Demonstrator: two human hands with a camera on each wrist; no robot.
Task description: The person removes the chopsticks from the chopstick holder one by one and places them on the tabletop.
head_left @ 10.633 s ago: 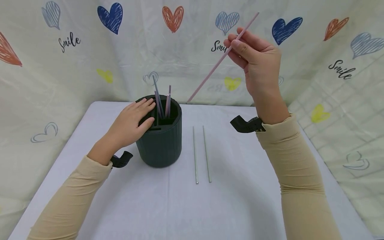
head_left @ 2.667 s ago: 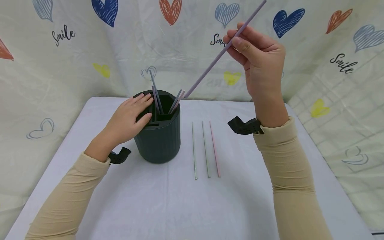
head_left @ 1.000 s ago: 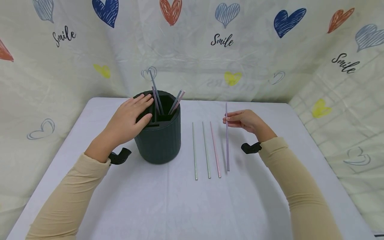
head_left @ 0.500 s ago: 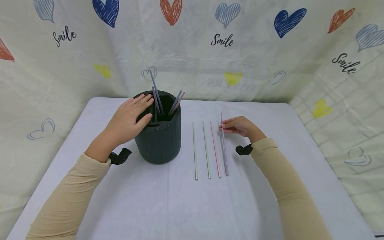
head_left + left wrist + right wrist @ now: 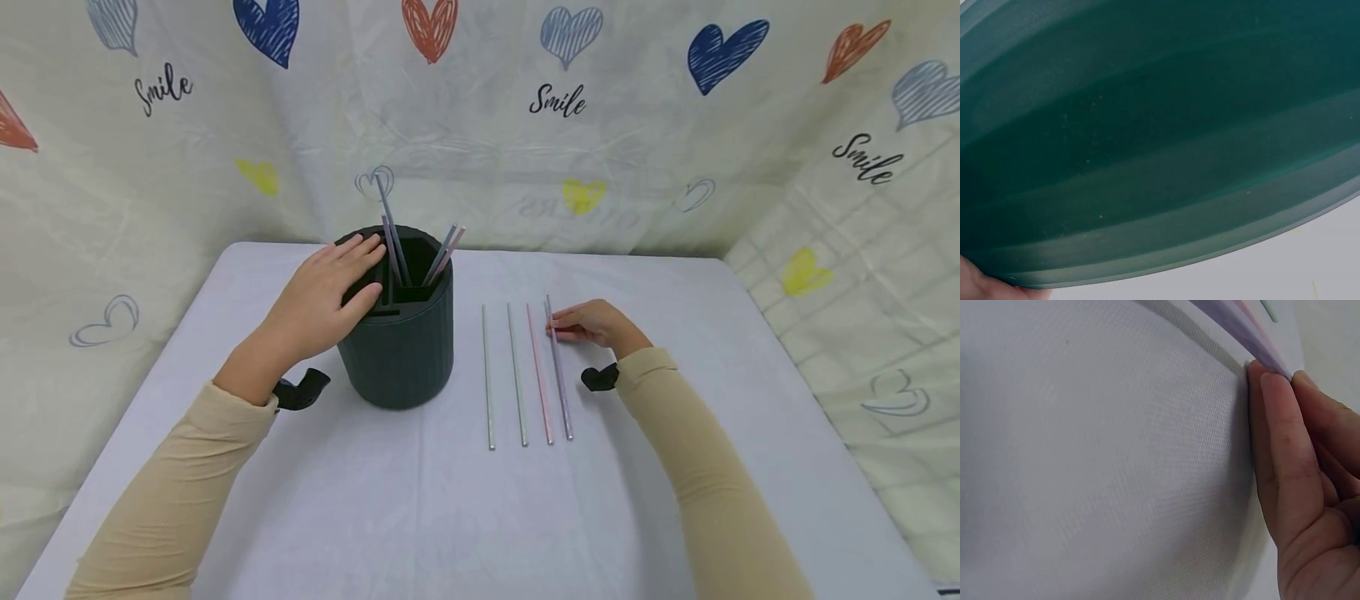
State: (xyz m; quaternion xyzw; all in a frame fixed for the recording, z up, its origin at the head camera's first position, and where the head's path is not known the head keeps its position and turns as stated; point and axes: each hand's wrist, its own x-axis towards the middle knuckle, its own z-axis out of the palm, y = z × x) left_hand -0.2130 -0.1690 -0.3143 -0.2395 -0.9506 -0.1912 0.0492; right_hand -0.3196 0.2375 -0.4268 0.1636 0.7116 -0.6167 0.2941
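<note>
My right hand [image 5: 592,323] is low over the white table, pinching a thin purple straw [image 5: 560,383] near its far end between thumb and fingertips. In the right wrist view the purple straw [image 5: 1241,331] slants away from the fingertips, its shadow on the cloth. To its left lie a pink straw [image 5: 539,375] and two green straws, one [image 5: 517,375] beside the other [image 5: 487,375], roughly parallel. My left hand [image 5: 322,296] rests with extended fingers on top of a dark green ribbed holder [image 5: 397,367]; the holder's wall [image 5: 1147,125] fills the left wrist view.
Several more straws lean inside the divided holder, including a tall bluish one [image 5: 392,217] and a pink one [image 5: 450,248] at its right rim. Behind the white table [image 5: 480,525] hangs a pale curtain [image 5: 480,125] printed with hearts.
Since the earlier frames a pink straw has joined the row. My right hand has brought the purple straw down from the air and leftward, beside the pink one. My left hand stays on the holder.
</note>
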